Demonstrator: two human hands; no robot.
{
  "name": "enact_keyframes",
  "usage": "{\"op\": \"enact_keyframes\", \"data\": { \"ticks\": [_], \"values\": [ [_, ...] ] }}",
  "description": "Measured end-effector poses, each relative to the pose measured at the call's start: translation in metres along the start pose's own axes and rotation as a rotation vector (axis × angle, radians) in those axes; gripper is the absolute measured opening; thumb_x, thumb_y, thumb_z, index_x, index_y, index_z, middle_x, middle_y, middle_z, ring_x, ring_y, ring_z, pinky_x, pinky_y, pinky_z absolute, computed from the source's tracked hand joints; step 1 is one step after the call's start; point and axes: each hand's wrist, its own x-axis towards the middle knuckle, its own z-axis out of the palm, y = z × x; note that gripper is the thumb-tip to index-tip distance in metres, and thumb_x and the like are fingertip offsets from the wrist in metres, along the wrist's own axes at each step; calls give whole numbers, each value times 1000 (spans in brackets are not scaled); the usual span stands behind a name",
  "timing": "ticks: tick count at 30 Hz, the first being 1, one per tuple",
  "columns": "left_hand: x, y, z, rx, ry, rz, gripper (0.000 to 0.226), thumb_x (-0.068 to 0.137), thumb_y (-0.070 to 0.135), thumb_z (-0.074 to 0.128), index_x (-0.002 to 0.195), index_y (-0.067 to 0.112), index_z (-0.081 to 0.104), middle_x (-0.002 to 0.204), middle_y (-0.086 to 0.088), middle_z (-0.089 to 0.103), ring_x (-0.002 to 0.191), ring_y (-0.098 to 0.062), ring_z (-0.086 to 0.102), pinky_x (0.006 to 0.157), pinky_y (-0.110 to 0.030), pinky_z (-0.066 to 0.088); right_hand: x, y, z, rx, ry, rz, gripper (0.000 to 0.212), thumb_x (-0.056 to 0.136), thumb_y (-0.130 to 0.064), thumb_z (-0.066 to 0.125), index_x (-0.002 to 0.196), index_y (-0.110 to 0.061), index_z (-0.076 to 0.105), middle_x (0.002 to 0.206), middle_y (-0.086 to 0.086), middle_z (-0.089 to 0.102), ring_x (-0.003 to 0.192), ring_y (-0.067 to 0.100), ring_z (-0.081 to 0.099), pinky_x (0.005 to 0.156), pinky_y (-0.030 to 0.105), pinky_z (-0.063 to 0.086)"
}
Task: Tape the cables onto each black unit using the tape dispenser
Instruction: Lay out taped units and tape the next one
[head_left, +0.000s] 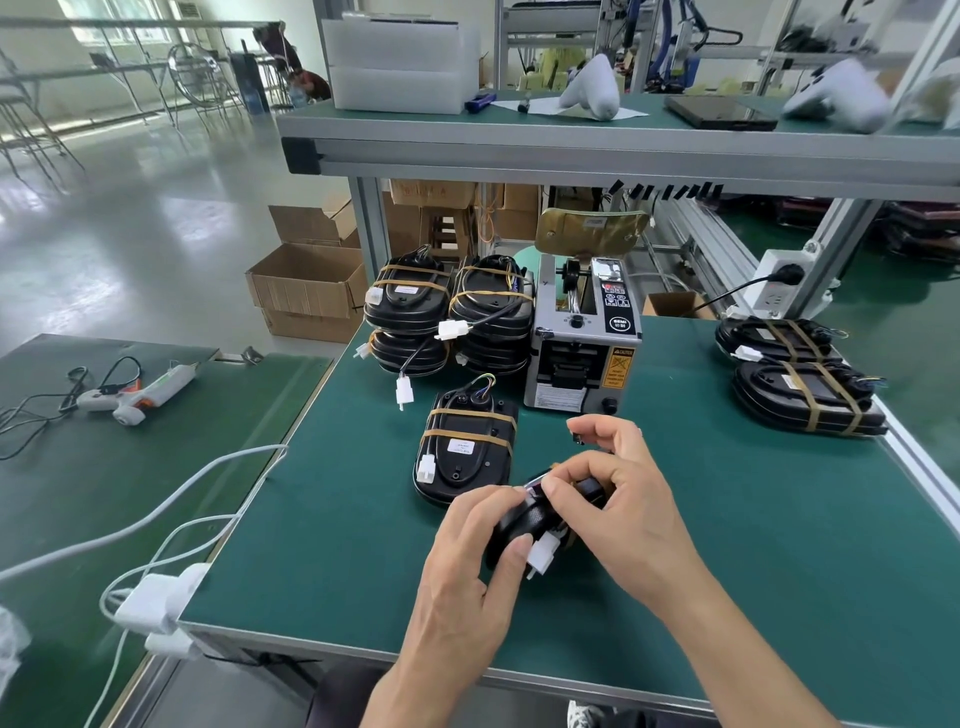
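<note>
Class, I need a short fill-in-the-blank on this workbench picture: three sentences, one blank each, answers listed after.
1. Both hands, left and right, hold one black ____ above the green mat.
2. The tape dispenser stands to the ____ of the stacked units.
3. The taped unit lying nearest the hands has ____ bands of tape across it.

Answers: unit; right; two

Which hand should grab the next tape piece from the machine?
Probably the right hand. It sits nearer the tape dispenser, just below its front, while the left hand grips the black unit from the far side and steadies it.
</note>
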Motion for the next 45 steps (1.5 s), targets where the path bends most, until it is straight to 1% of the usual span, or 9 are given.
{"op": "enact_keyframes", "data": {
  "ticks": [12, 27, 31, 34, 36, 38, 40, 42, 45],
  "values": [
    [0, 0, 0, 3, -7, 5, 38, 106, 24, 61, 143, 32, 57, 139, 12, 59, 130, -24, 61, 107, -21, 45, 0, -1, 0, -26, -15, 10, 12, 89, -30, 77, 78, -32, 75, 128, -37, 44, 131, 8, 51, 91, 9, 39],
    [0, 1, -2, 49, -63, -6, 42, 109, 25, 54, 150, 34, 57, 140, 9, 55, 132, -24, 59, 107, -27, 49, 0, 3, 3, -47, -15, -24, 12, 88, -30, 76, 77, -32, 74, 130, -32, 45, 136, 5, 43, 96, 16, 41],
    [1, 4, -4, 86, -96, -20, 46, 110, 25, 51, 155, 37, 55, 140, 9, 53, 132, -20, 58, 107, -22, 48, 0, 2, 1, -57, -23, -38, 13, 90, -28, 75, 78, -32, 73, 131, -28, 46, 133, 5, 45, 106, 35, 47],
    [2, 6, -5, 109, -100, -17, 46, 110, 24, 51, 155, 35, 55, 139, 10, 52, 131, -20, 59, 105, -22, 48, 0, 1, 2, -81, -29, -60, 13, 92, -27, 74, 80, -33, 74, 132, -25, 47, 134, 2, 44, 118, 54, 35],
    [3, 6, -7, 134, -94, -4, 45, 110, 25, 50, 154, 33, 57, 139, 12, 52, 129, -17, 59, 104, -19, 47, 0, 1, 3, -91, -32, -78, 12, 92, -28, 73, 82, -34, 74, 132, -24, 47, 133, -1, 43, 120, 56, 32],
    [4, 7, -8, 161, -91, 12, 45, 110, 26, 50, 153, 32, 57, 138, 11, 52, 126, -14, 60, 102, -18, 48, -1, 2, 3, -98, -26, -93, 12, 93, -27, 73, 82, -34, 74, 132, -23, 46, 133, -1, 44, 118, 49, 36],
    [4, 8, -8, 184, -89, 26, 44, 110, 26, 50, 153, 31, 58, 137, 10, 53, 124, -13, 60, 100, -21, 50, 0, 3, 3, -114, -15, -109, 14, 93, -25, 73, 82, -35, 73, 132, -25, 45, 132, 0, 44, 109, 27, 42],
    [4, 9, -8, 205, -88, 34, 43, 111, 26, 50, 153, 29, 58, 138, 10, 53, 123, -12, 61, 98, -23, 52, 0, 3, 3, -129, -8, -118, 14, 93, -24, 73, 83, -34, 73, 133, -25, 45, 132, 0, 44, 97, 7, 39],
    [4, 10, -9, 247, -93, 45, 43, 111, 27, 48, 153, 26, 58, 138, 7, 54, 121, -12, 60, 95, -27, 54, 0, 4, 4, -142, -3, -139, 12, 93, -25, 71, 85, -33, 74, 133, -17, 47, 132, 0, 45, 95, 1, 35]
  ]
}}
